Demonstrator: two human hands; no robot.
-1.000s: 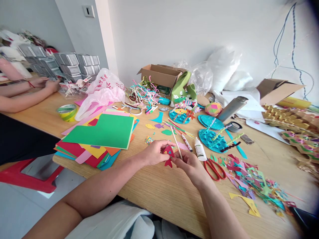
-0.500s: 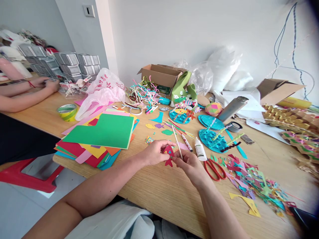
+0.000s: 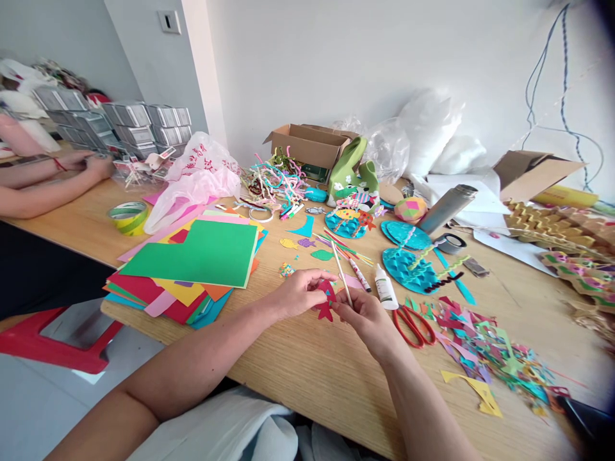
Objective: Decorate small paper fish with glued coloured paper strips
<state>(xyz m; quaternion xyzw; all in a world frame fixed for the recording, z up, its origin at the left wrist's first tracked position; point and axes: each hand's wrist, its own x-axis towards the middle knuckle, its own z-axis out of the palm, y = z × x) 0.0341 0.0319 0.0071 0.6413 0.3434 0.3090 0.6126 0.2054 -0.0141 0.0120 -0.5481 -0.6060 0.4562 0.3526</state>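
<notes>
My left hand has its thumb and fingers closed on a red paper fish, pinching it over the table, in the lower middle of the frame. A bit of blue shows on the fish. My right hand is closed around a thin white stick that points up, and its fingertips are right by the fish's side. I can't tell if they press on it.

I think I'm at the dressing-up step, putting tiny colored bits on the fish. The little pile of paper bits is near the middle of the frame, and the white glue bottle is just to the right. The next move seems to need a steady fish and a soft, careful touch, so the paper doesn't bend.
</notes>
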